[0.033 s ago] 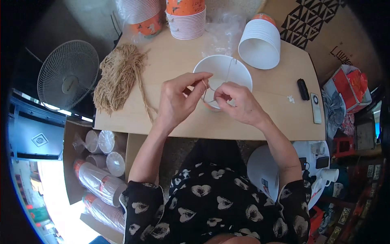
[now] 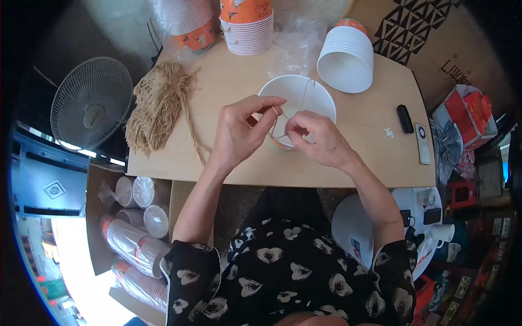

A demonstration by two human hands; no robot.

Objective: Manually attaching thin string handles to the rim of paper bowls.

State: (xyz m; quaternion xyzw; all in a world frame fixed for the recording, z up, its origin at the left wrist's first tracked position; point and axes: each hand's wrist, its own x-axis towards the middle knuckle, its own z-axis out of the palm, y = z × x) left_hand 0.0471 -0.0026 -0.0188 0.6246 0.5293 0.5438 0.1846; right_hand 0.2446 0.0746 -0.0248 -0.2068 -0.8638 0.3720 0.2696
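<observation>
In front of me on the table stands a white paper bucket [image 2: 321,100], its open mouth turned up toward me. A thin beige string [image 2: 304,93] hangs over its far rim and runs down inside. Over the near side of the bucket, my left hand [image 2: 242,126] pinches the string between thumb and index finger. My right hand [image 2: 318,136] is closed on it too, its fingertips pressed together. Between the two hands the string bends into a small loop. A bundle of beige strings [image 2: 159,106] lies to the left, with a few strands trailing toward my left wrist.
Nested orange-and-white paper buckets [image 2: 247,35] stand at the back; another stack [image 2: 348,57] lies tipped at the back right. Clear plastic [image 2: 296,46] lies between them. A black object [image 2: 405,118] and a remote [image 2: 422,144] are at right. A fan [image 2: 92,103] and a carton [image 2: 98,239] of wrapped cups are left.
</observation>
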